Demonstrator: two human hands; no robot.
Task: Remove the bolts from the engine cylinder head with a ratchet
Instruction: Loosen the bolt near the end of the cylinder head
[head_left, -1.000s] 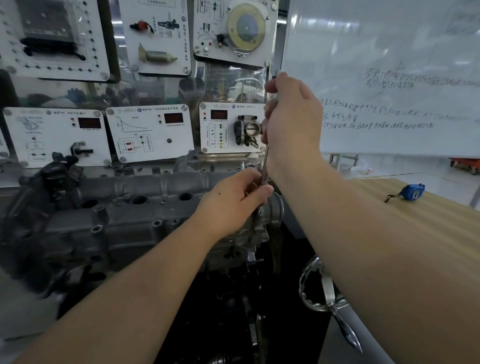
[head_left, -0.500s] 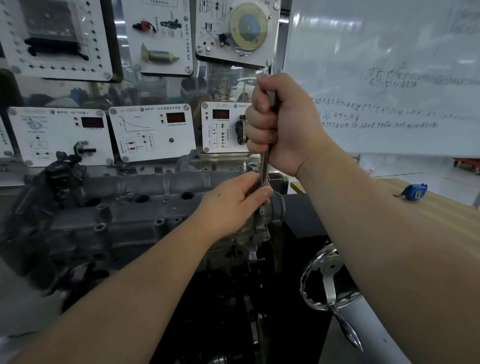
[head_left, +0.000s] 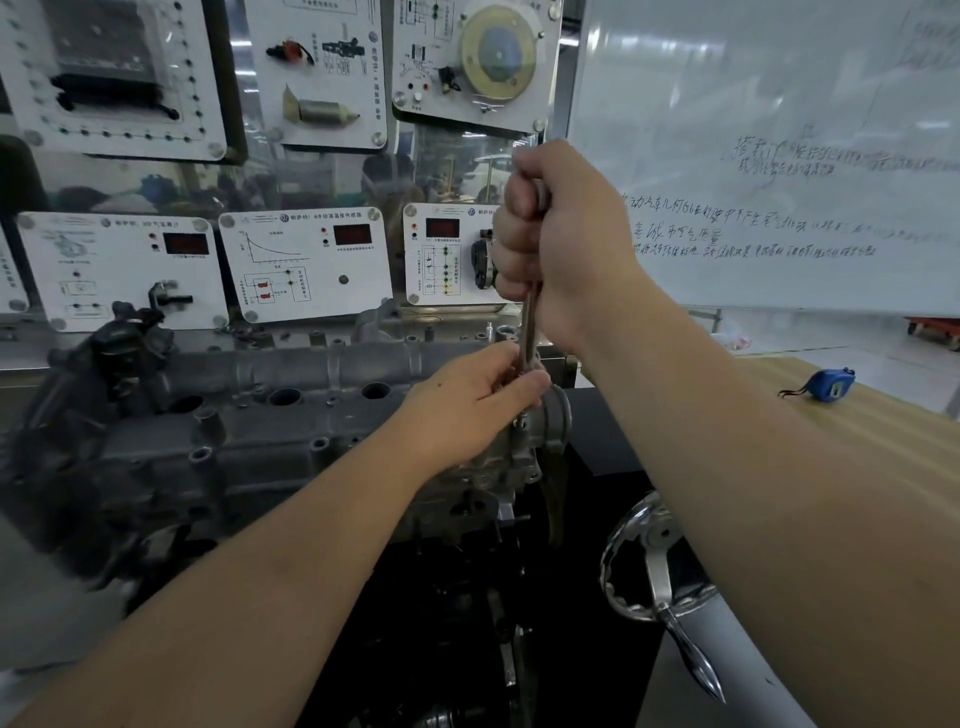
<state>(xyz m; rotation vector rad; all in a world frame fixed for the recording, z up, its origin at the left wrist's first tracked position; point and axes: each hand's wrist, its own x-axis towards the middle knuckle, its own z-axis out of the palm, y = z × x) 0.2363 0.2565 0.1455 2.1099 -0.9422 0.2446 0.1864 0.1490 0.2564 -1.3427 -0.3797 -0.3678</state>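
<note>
The grey engine cylinder head (head_left: 270, 415) lies across the stand in front of me, with several open bolt holes along its top. A metal ratchet (head_left: 529, 325) stands nearly upright at the head's right end. My right hand (head_left: 561, 244) is clenched around the upper part of the ratchet's handle. My left hand (head_left: 478, 395) grips the ratchet's lower end where it meets the head. The bolt under the ratchet is hidden by my left hand.
A board of white instrument panels (head_left: 306, 260) stands behind the engine. A whiteboard (head_left: 769, 156) fills the upper right. A blue tape measure (head_left: 828, 383) lies on the wooden table (head_left: 909, 467). A chrome handwheel (head_left: 654, 561) with a crank handle sits low right.
My right hand has swung the ratchet handle to the left, from a turned-away grip to a full fist facing me. My left hand has stayed on the ratchet's lower end.
</note>
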